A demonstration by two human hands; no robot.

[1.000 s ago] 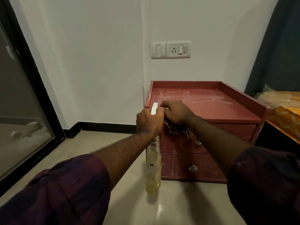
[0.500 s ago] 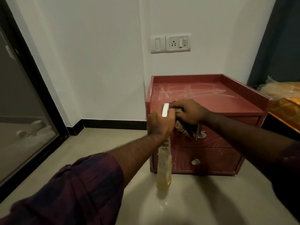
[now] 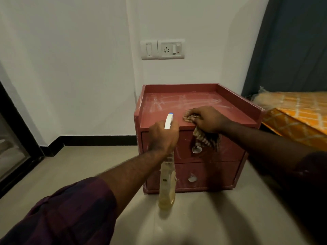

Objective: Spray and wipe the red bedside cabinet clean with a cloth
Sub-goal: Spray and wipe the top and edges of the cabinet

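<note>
The cabinet (image 3: 235, 119) stands on the floor (image 3: 88, 165) against the white wall (image 3: 70, 68). Its red top is smeared with pale streaks and rimmed by a low ledge (image 3: 180, 87) along the back and both sides. At the cabinet's front left corner the left hand (image 3: 163, 137) is curled round the neck of a bottle (image 3: 167, 188). The bottle hangs down in front of the cabinet's left edge, with yellowish liquid in its lower part. Its white nozzle (image 3: 169, 121) sticks up above the knuckles toward the cabinet top. At the front edge of the top, the right hand (image 3: 208, 119) grips a checked cloth (image 3: 205, 138), fingers bunched on it against the surface. The cloth's loose end drapes over the edge onto the upper drawer (image 3: 230, 147), beside its round knob (image 3: 197, 149). A second knob (image 3: 192, 178) sits on the lower drawer (image 3: 212, 174). Above the cabinet a switch plate (image 3: 162, 49) is set in the wall. To the cabinet's right lies an orange bed (image 3: 297, 117), with a dark curtain (image 3: 292, 41) behind it.
</note>
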